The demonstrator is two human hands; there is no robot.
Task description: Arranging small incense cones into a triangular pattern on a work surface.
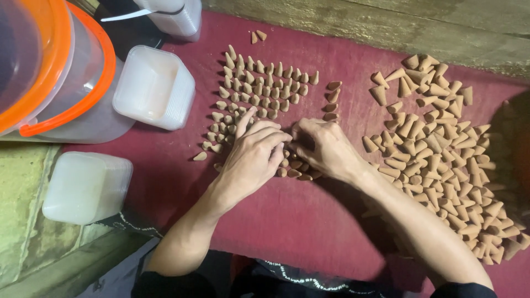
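Small tan cones (265,83) stand upright in rows on the red cloth (309,221), with a loose heap of cones (441,149) lying to the right. The left hand (254,154) rests palm-down, fingers loosely curled over the near rows; the right hand (323,149) pinches cones at the rows' edge. Standing more upright seems in hand, calling for care not to topple neighbours. Stacked white tubs (154,88) and an orange-rimmed bucket (61,77) sit left, well apart.

hidden: cones (292,165) under both hands | cut off: orange-rimmed bucket (61,83) at left edge, cone heap (441,154) at right
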